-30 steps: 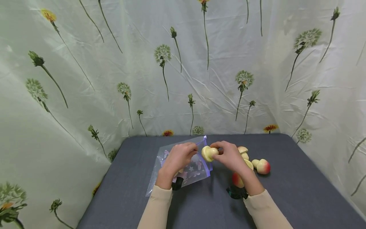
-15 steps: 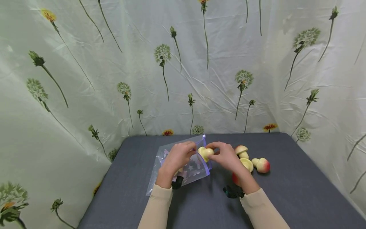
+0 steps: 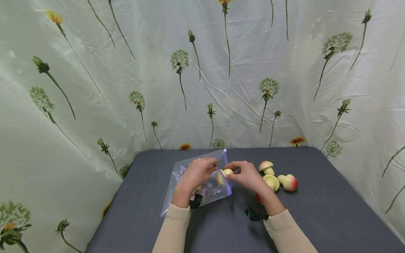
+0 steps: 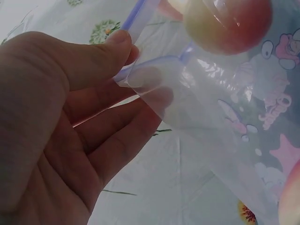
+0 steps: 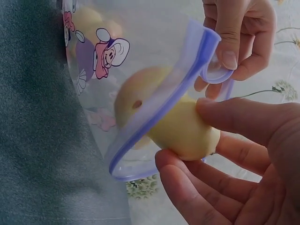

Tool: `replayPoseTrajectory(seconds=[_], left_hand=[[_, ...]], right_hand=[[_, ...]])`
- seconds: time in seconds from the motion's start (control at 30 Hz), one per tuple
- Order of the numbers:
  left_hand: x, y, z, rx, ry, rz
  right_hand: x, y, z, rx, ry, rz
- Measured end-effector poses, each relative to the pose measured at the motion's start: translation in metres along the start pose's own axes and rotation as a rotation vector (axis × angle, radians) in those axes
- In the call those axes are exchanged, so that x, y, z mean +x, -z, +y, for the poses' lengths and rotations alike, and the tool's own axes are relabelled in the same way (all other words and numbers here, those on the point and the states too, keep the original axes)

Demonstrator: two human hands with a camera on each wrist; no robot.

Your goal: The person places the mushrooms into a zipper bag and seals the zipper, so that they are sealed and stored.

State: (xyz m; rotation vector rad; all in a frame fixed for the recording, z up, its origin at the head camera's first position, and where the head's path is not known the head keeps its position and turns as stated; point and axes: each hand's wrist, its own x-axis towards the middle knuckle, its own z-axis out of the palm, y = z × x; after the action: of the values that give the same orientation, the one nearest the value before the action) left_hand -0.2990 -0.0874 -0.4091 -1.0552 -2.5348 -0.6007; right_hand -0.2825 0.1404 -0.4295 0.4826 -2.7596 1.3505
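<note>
Mushroom [image 5: 185, 129]: at the mouth of a clear bag [image 3: 218, 188], right of centre in the head view. The right wrist view shows its cap behind the film and its pale stem sticking out past the purple zip strip [image 5: 159, 112]; from the head I see that overlap only in miniature.
Right grip [image 3: 246, 175]: pinching the stem, my thumb on the upper side and my fingertips below, as the right wrist view makes plain.
Left grip [image 3: 199, 172]: pinching the bag's edge by its mouth. The left wrist view gives my thumb at the zip and other fingertips seen through the film; the head view mostly offers the back of my hand.
Bag's insides: blurred yellowish shapes at the upper left of the right wrist view, a red-and-cream edge at the lower right of the left wrist view; from above, just a cream patch near my wrist.
Print: a cartoon figure [image 5: 110, 54], sharp in the right wrist view, mere pink flecks from the head.
Loose mushrooms [image 3: 289, 182]: three at the right of the head view, plus a red sliver beside my forearm.
Counter [image 3: 139, 218]: dark grey, lower half of the head view.
Cloth [image 3: 202, 84]: pale, dandelion-printed, filling the head view's upper part.
</note>
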Motion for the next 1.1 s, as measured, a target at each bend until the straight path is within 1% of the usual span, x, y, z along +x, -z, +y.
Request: replayPoseTrajectory(seconds=[0.13, 0.37, 0.53, 0.6, 0.73, 0.9, 1.1], left_hand=[[0.0, 0.0, 0.0, -0.002, -0.003, -0.004], [0.002, 0.0, 0.0, 0.023, -0.014, 0.016], [0.002, 0.0, 0.001, 0.031, -0.018, 0.004], [0.001, -0.001, 0.001, 0.033, -0.02, 0.001], [0.0, 0.0, 0.003, 0.037, -0.019, 0.007], [0.001, 0.001, 0.003, 0.052, -0.021, 0.012], [0.0, 0.002, 0.003, 0.055, -0.032, 0.023]], right_hand=[[-0.001, 0.0, 0.0, 0.017, 0.003, -0.035], [-0.003, -0.001, 0.002, 0.042, 0.012, -0.105], [-0.003, -0.002, 0.004, 0.057, 0.019, -0.16], [-0.003, -0.004, 0.005, 0.061, 0.022, -0.162], [-0.002, -0.009, 0.007, 0.063, 0.029, -0.128], [0.0, -0.013, 0.007, 0.067, 0.017, -0.098], [0.001, -0.015, 0.008, 0.069, 0.027, -0.093]])
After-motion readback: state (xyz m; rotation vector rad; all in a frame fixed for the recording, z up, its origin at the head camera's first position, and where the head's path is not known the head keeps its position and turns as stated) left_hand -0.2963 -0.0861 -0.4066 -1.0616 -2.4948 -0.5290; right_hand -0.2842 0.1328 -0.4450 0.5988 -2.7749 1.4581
